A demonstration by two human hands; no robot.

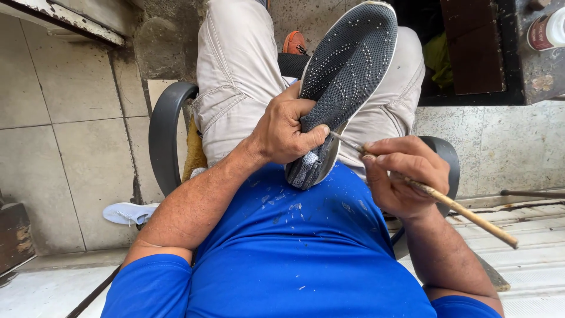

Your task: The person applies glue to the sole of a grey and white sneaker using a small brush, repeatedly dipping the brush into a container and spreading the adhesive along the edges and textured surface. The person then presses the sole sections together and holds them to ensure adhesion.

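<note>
Two hands busy, left hand [286, 132] clamped on grey shoe [344, 76] held sole-up over lap, right hand [403, 176] gripping wooden stick [453, 206], tip touching shoe edge, slipper [129, 212] on floor left

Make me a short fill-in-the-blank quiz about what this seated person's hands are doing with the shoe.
1. The left hand grips a dark grey ____ with its sole facing up.
2. The right hand holds a thin ____ with a wooden handle.
3. The person wears a ____ shirt flecked with pale spots.

Missing words: shoe; brush; blue
</note>
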